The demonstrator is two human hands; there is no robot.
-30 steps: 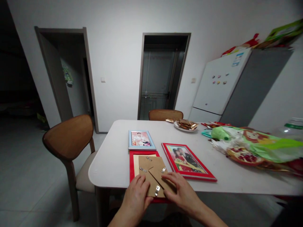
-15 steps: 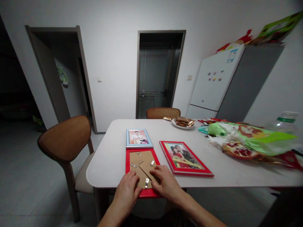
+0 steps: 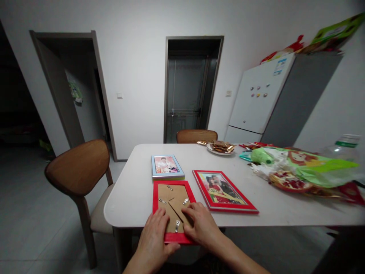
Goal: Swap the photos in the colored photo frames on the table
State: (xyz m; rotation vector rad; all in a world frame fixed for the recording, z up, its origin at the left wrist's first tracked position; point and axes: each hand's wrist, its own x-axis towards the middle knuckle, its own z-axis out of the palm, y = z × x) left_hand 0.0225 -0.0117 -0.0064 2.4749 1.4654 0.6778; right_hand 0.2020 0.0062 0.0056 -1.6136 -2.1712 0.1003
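Observation:
A red photo frame lies face down at the table's near edge, its lower end jutting past it. Its brown backing board carries several small metal clips and a folded-out slit. My left hand grips the frame's lower left side, fingers over the edge and thumb at the bottom rim. My right hand holds the lower right side, its fingertips on the board. Just beyond is a light blue photo frame with its picture up. Another red photo frame, picture up, lies to the right.
On the white table stand a plate of wrapped snacks, a green plastic bag, an opened pomegranate and a clear bottle. A wooden chair is at the left, another chair behind the table.
The face-down red frame has shifted slightly toward me and right, away from the blue frame. My left thumb has moved off the backing to the bottom rim.

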